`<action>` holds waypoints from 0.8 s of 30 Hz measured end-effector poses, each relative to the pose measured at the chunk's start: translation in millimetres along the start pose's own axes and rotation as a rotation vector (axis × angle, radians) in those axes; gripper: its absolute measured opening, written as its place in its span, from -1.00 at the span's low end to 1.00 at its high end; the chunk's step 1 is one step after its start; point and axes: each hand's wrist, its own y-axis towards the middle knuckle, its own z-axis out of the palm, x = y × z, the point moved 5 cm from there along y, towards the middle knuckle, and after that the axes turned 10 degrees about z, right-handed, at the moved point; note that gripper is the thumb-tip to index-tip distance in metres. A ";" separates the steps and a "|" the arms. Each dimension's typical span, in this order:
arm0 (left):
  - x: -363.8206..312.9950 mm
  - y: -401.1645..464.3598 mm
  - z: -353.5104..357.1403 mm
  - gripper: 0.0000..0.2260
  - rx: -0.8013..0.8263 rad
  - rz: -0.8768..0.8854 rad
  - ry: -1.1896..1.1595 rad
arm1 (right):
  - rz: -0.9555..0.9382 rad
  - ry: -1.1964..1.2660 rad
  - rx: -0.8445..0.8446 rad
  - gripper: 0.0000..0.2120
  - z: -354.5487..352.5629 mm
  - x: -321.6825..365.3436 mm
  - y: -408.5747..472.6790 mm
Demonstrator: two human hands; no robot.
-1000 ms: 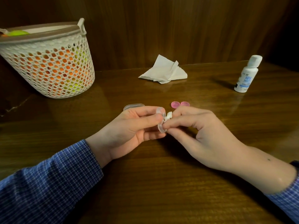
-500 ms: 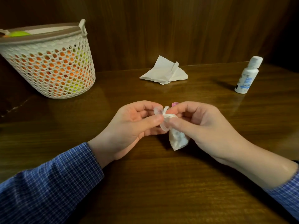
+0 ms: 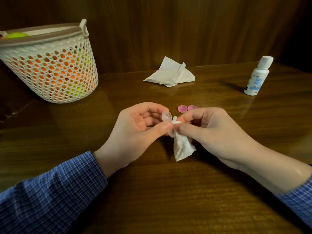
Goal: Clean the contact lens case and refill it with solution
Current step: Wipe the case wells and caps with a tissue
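A: Where was the contact lens case point(image 3: 166, 118) kept at that moment?

B: It was held above the wooden table point(image 3: 152, 191), pinched between thumb and fingers of the left hand point(image 3: 135, 132). A small piece of tissue point(image 3: 182, 146) was pinched by the right hand point(image 3: 211, 132) and pressed against the lower well of the case. The two hands were brought close together, almost touching at the fingertips.

A: How was the case judged to handle?

B: It was judged to be very light and stiff, made of thin clear plastic, probably a little slippery. It seemed best gripped at the narrow middle or the rim, so that the wells were left free for wiping. The tissue was soft and limp; its loose end was hanging down.

A: And the containers?

B: The two pink caps point(image 3: 187, 108) were laid just behind the hands, open side up as far as could be told. The solution bottle point(image 3: 257, 76) was stood upright at the far right, its cap on; the level inside could not be seen. A perforated basket point(image 3: 50, 70) at the far left was filled with orange and yellow-green things. A crumpled tissue point(image 3: 170, 74) was left near the wall.
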 end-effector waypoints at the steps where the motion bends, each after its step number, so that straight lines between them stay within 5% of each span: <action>1: -1.6 -0.3 0.0 -0.74 0.004 0.027 0.045 | 0.018 0.007 0.010 -0.85 0.2 -0.7 0.6; 9: -16.7 -4.5 3.4 -0.70 -0.020 0.305 0.339 | 0.160 0.200 0.071 -0.81 3.8 -9.8 3.2; 13: -22.9 -6.9 5.0 -0.70 -0.001 0.398 0.400 | -0.160 -0.212 -0.128 -0.88 -4.6 5.2 -0.9; 15: -18.6 -7.0 2.6 -0.62 0.035 0.290 0.309 | -0.315 -0.344 -0.235 -0.92 -11.1 13.5 -4.9; 20: 10.8 -2.8 4.6 -0.53 0.045 -0.472 -0.314 | -0.600 -0.632 -0.279 -0.95 -14.7 22.7 -11.1; 24: 15.6 -2.8 7.1 -0.58 0.231 -0.538 -0.349 | -0.668 -0.673 -0.235 -0.93 -8.1 22.7 -12.5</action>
